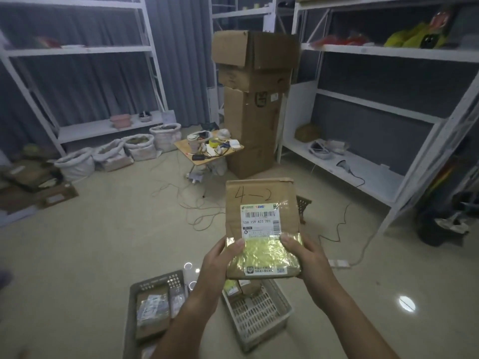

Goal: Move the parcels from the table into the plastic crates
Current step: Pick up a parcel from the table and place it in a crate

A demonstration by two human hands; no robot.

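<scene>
I hold a flat brown cardboard parcel (261, 200) up in front of me, marked "4-2", with a white shipping label and a strip of yellow tape. My left hand (220, 265) grips its lower left edge and my right hand (305, 257) grips its lower right edge. Below on the floor stand two plastic crates: a dark grey crate (155, 283) at the left holding wrapped parcels (151, 310), and a lighter grey crate (261, 317) under my hands with small parcels (242, 287) at its far end.
A tall stack of cardboard boxes (255, 99) rises ahead beside a small wooden table (207, 149) covered in clutter. White shelving (363, 161) lines both sides. White sacks (137, 146) and boxes sit at the left. Cables (202, 208) trail over the floor.
</scene>
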